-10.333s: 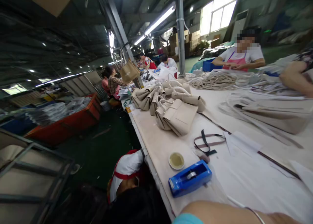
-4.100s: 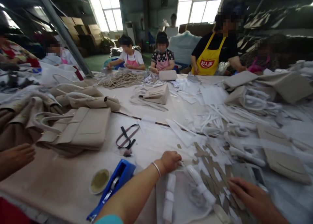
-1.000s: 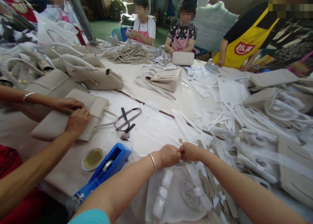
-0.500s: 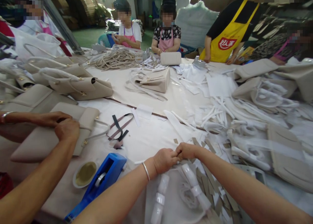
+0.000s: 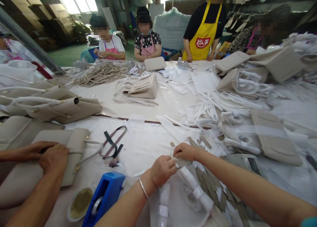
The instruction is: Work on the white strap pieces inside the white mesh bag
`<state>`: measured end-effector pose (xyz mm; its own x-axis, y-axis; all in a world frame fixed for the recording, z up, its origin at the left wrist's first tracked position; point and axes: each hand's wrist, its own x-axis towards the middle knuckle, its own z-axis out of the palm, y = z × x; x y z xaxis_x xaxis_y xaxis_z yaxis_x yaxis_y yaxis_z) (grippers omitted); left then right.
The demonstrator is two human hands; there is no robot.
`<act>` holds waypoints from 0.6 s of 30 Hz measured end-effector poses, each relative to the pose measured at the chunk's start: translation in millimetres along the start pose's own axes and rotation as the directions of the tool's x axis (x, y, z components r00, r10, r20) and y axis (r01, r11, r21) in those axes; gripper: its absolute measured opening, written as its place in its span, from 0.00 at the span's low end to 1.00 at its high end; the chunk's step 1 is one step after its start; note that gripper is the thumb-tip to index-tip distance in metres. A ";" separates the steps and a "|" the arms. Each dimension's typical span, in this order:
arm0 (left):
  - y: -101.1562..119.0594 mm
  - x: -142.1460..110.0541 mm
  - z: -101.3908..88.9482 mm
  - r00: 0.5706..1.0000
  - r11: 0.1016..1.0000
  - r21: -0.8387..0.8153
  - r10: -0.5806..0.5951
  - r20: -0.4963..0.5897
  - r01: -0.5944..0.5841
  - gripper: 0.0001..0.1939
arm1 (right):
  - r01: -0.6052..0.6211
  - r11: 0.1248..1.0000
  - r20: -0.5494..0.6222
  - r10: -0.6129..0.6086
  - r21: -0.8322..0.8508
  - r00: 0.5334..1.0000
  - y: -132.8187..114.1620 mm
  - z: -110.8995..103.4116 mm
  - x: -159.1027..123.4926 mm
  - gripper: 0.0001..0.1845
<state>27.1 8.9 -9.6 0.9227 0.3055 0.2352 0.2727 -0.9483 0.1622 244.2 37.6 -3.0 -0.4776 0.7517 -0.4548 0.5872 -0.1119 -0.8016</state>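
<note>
My left hand, with a bracelet at the wrist, has its fingers curled closed. Just beyond it my right hand is pinched closed. The hands sit side by side over the far end of a pale bag, and whatever their fingertips grip is too small or hidden to name. Two handles wrapped in white film, the left handle and the right handle, lie on this bag below my hands. Loose beige strips are scattered beside my right forearm.
A blue tape dispenser and a small bowl stand left of my forearm. A co-worker's hands press on a beige bag. Dark straps lie mid-table. Wrapped bags and a grey device are at right.
My hands have come slightly apart, the left drawing back toward me. The camera view has turned to the right, so the scene sits further left.
</note>
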 end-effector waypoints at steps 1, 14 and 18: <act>-0.1 -0.1 0.8 1.000 1.000 -0.005 0.000 -0.010 0.000 0.10 | 0.014 1.000 -0.055 -0.014 0.011 0.998 -0.9 -1.0 -4.6 0.13; 1.1 2.7 0.3 0.999 1.000 -0.019 -0.010 -0.052 0.009 0.10 | 0.080 0.996 0.134 -0.076 -0.026 0.988 -0.9 2.2 -13.4 0.14; 1.6 3.7 0.4 0.994 1.000 -0.011 0.008 -0.110 -0.009 0.11 | 0.061 0.998 0.219 -0.058 -0.011 0.974 5.3 -0.3 -4.4 0.14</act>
<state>31.0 8.5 -8.9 0.8892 0.3054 0.3406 0.2609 -0.9501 0.1708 249.6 33.9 -5.2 -0.6422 0.5962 -0.4818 0.5637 -0.0586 -0.8239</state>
